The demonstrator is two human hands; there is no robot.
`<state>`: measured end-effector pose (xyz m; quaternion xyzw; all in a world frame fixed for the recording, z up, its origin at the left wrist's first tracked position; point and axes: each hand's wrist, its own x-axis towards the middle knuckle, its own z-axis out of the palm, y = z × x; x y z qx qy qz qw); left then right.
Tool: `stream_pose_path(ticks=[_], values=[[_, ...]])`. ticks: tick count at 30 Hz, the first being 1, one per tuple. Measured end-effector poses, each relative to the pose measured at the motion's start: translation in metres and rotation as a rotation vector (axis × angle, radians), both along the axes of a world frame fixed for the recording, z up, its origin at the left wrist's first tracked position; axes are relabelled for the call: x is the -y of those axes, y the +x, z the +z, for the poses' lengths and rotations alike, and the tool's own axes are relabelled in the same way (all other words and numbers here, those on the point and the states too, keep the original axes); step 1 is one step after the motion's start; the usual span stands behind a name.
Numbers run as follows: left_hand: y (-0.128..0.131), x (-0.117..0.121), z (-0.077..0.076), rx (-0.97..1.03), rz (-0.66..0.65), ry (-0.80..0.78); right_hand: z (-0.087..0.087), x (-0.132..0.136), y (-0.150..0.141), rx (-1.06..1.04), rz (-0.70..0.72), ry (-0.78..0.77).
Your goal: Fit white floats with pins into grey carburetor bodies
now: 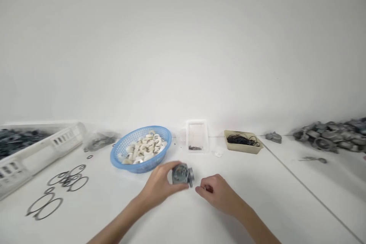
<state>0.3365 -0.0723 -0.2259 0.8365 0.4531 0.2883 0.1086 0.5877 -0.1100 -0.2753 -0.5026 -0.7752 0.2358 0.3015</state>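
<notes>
My left hand [160,183] grips a round grey cast metal housing [180,174] between thumb and fingers. The housing's open, hollow side faces me, and a short spout-like end points right. Just right of it is my right hand [219,192], its fingers curled with thumb and forefinger pressed together. Whatever those fingers pinch, if anything, is too small or hidden to make out. A small gap separates the right fingertips from the housing.
Behind stand a blue basket [120,164] of white rings, a white tray [197,131] with small dark pieces and a beige tray [243,148] of black rings. Left are loose rings [50,209] and a white crate [63,137]; right, a pile of grey castings [334,137].
</notes>
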Motion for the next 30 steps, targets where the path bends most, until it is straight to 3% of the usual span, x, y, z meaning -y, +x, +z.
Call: stream_pose_path(ticks=[2,5,8,13,23,30], values=[[0.013,0.009,-0.029,0.045,-0.037,-0.156,0.000,-0.004,0.009,-0.031,-0.020,-0.003],[0.014,0.014,-0.048,0.091,-0.130,-0.291,0.000,-0.007,0.017,-0.073,-0.055,-0.020],[0.010,0.018,-0.051,0.108,-0.209,-0.332,0.004,-0.004,0.015,-0.223,-0.041,-0.121],[0.011,0.028,-0.052,0.008,-0.291,-0.280,0.007,0.009,0.000,-0.524,0.108,-0.282],[0.009,0.027,-0.062,-0.053,-0.367,-0.172,-0.002,0.004,-0.006,-0.551,-0.007,-0.285],[0.009,0.027,-0.063,-0.120,-0.374,-0.125,-0.006,0.002,-0.003,-0.712,0.060,-0.355]])
